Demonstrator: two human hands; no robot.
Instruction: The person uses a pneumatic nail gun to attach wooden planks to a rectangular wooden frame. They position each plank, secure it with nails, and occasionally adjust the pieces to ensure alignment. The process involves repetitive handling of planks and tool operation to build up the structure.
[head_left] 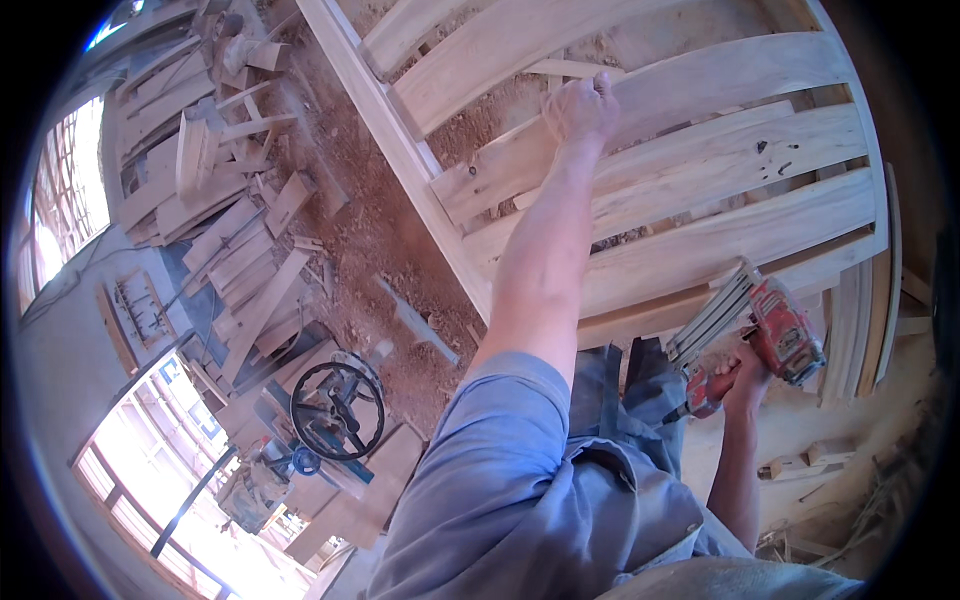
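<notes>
My left arm reaches out over a large pale wooden frame with several wide slats. At the far edge of one wooden slat [725,88], my left hand [582,110] is closed, its fingers curled over the edge and partly hidden. Low on the right, my right hand [738,378] is wrapped around the handle of a red nail gun [785,335]. The nail gun's long metal magazine [712,312] slants up toward the near rail of the frame. It is held beside my body, apart from the slat at my left hand.
A long side rail [385,130] bounds the frame on the left. Offcuts and boards [250,265] lie heaped beyond the sawdust-strewn floor [375,210]. At lower left stands a machine with a black handwheel [337,410]. Curved boards [858,325] lean at the frame's right.
</notes>
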